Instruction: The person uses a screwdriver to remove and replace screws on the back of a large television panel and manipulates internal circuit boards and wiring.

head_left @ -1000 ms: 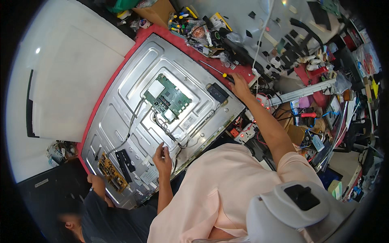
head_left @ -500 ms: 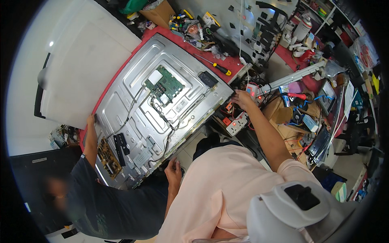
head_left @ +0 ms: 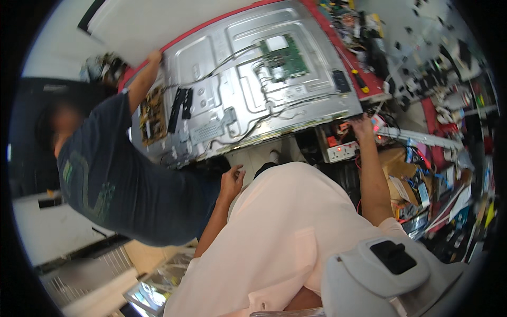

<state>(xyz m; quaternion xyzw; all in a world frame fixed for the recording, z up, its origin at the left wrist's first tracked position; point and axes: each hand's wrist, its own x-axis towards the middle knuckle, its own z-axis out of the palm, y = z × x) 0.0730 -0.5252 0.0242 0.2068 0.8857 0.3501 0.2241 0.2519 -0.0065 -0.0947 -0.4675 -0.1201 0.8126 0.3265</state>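
A large silver metal-backed television panel (head_left: 216, 55) lies on the red-topped bench. It carries a green circuit board (head_left: 293, 64), a brown power board (head_left: 152, 119), black strips (head_left: 181, 108) and cables. My right hand (head_left: 362, 128) grips the panel's near right corner, its fingertips partly hidden at the edge. My left hand (head_left: 231, 183) hangs in front of the panel's near edge, fingers loosely bent and apart, with nothing seen in it. A co-worker in a dark shirt (head_left: 132, 185) stands at the left, one hand (head_left: 155, 56) on the panel's left edge.
A yellow-black screwdriver (head_left: 360, 82) lies on the red bench top (head_left: 374, 91) beyond the panel's right side. Below my right hand is a white power strip (head_left: 342, 152) with wires. A long metal bar (head_left: 422, 137) and cluttered tools fill the right. White sheets (head_left: 137, 26) lean behind.
The view has turned, so the panel appears higher and further right. My right hand stays at its corner and the co-worker's hand at its left edge. My left hand remains free.
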